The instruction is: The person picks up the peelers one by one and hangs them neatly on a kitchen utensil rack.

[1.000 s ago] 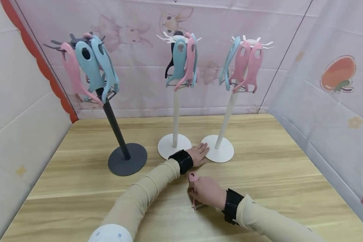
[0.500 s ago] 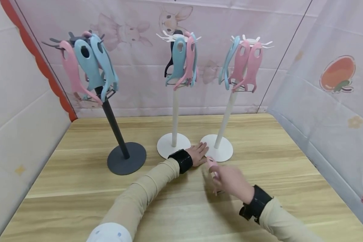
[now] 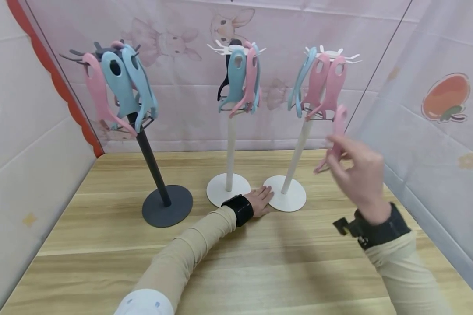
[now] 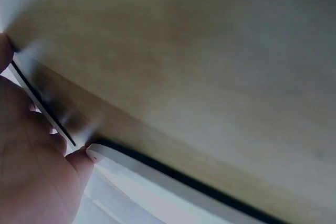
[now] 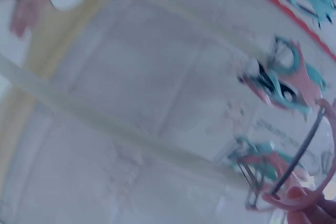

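My right hand (image 3: 360, 177) pinches a pink Y-shaped peeler (image 3: 340, 119) in the air, just right of and below the peelers on the right white stand (image 3: 295, 154). In the right wrist view the held peeler's metal blade (image 5: 302, 150) faces the camera, with fingertips (image 5: 300, 216) on its frame. My left hand (image 3: 259, 201) lies flat with fingers spread, between the round bases of the two white stands. Its fingers overlap the edge of the right base (image 3: 289, 202). Blue and pink peelers (image 3: 335, 85) hang from the right stand's hooks.
The middle white stand (image 3: 230, 148) carries blue, pink and black peelers (image 3: 236, 76). A dark grey stand (image 3: 151, 164) at left holds several pink and blue ones (image 3: 118, 85). All three stand on a wooden table (image 3: 228, 271), with printed curtains behind and at both sides.
My right hand has lifted the pink peeler off the table area and carried it up and right, beside the right stand's top. My left hand has stayed at the stand bases.
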`<act>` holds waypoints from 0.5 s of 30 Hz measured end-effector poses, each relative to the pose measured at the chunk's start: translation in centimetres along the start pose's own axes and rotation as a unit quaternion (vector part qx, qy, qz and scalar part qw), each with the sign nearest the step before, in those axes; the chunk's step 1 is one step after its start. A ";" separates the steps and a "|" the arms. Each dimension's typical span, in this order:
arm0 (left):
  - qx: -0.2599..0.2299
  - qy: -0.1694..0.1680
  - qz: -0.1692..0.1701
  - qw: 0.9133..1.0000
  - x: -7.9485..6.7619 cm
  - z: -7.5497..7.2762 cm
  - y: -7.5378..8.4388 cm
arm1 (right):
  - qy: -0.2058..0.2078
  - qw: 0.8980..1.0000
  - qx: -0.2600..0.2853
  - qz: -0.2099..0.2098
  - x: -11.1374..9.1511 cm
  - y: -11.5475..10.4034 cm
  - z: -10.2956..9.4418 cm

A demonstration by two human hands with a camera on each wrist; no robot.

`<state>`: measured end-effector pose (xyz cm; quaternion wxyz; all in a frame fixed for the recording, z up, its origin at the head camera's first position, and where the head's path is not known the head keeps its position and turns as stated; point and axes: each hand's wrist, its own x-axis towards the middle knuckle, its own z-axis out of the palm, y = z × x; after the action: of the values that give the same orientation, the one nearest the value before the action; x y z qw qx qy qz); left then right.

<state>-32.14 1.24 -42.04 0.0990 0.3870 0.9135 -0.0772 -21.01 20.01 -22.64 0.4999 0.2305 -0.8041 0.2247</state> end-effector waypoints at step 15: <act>0.004 0.006 -0.003 1.000 -0.5 -0.1 0.1 | 0.033 0.995 -0.044 0.080 7.7 4.3 0.3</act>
<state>-31.78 1.01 -41.79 0.0920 0.3852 0.9148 -0.0791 -26.77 22.09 -16.33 0.5161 0.1362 -0.8121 0.2359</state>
